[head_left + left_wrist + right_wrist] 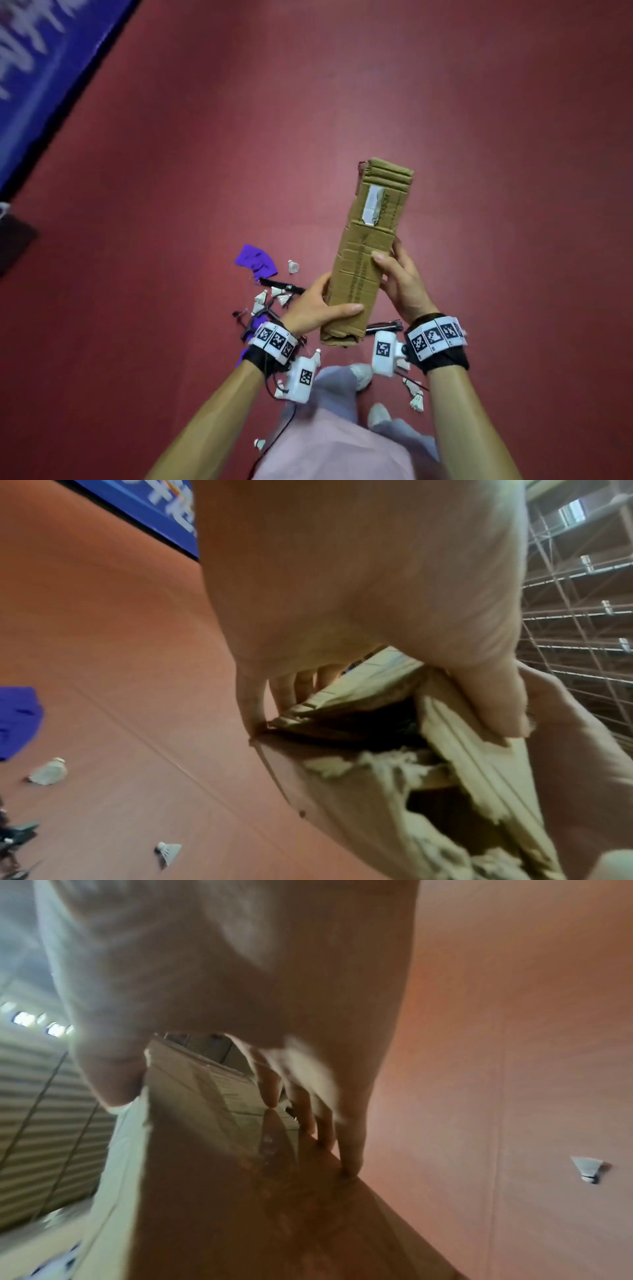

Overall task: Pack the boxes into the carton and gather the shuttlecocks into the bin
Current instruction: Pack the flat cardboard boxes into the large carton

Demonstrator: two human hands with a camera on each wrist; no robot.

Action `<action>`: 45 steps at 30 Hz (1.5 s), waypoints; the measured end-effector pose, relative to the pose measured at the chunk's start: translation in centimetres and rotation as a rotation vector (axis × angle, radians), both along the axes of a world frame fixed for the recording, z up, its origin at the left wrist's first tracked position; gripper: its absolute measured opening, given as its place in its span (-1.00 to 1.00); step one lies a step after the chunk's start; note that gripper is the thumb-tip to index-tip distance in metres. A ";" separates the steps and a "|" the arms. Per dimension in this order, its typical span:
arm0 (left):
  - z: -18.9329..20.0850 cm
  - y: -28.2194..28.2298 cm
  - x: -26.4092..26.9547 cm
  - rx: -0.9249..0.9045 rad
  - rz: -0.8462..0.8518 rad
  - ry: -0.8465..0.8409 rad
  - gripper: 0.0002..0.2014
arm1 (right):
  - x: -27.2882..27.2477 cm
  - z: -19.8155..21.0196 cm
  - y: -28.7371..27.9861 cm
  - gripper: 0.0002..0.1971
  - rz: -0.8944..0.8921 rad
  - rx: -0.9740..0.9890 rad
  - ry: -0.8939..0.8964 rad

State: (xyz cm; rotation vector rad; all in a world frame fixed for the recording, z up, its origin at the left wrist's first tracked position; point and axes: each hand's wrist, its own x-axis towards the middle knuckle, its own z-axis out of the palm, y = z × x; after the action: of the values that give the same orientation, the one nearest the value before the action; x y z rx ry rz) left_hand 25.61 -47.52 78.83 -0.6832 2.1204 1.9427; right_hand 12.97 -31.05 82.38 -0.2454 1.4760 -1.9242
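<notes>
I hold a long, flattened brown cardboard box (370, 246) in the air over the red floor, tilted up and away. My left hand (330, 305) grips its lower end, thumb across the front. The right hand (388, 255) grips its right edge a bit higher. In the left wrist view the box's near end (445, 764) is torn and open. In the right wrist view my fingers (270, 1085) curl round the box (212, 1177). White shuttlecocks lie scattered on the floor, one (293, 266) left of the box, one (417, 401) by my right forearm, one (259, 444) near my feet.
A purple cloth (255, 260) and black strap-like items (281, 286) lie on the floor left of my hands. A blue banner (34, 68) runs along the floor's far left edge. My legs and shoes (363, 373) stand below the box. No bin is in view.
</notes>
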 end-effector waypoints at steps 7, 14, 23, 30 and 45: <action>2.8 -3.0 14.6 -0.431 0.502 -0.146 -0.13 | 10.5 1.3 -9.4 -0.38 0.342 0.156 0.240; 3.7 -7.4 28.2 -0.700 0.741 -0.295 0.03 | 22.6 3.1 -18.7 -0.01 0.530 0.194 0.324; -0.1 -14.8 44.3 -0.676 0.963 -0.300 0.21 | 37.8 1.4 -32.2 0.11 0.710 0.287 0.420; -1.2 -28.2 64.0 -0.481 1.129 -0.071 -0.45 | 53.2 -0.4 -49.5 -0.10 0.943 0.121 0.353; 0.8 -57.9 81.0 -0.221 1.233 -0.056 -0.48 | 71.6 2.0 -79.4 -0.21 0.991 0.077 0.171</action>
State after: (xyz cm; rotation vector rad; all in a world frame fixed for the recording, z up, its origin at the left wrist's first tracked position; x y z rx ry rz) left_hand 106.61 -105.45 79.63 -2.4744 2.0223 1.9930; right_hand 84.61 -110.41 84.41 -0.9249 1.1734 -1.0532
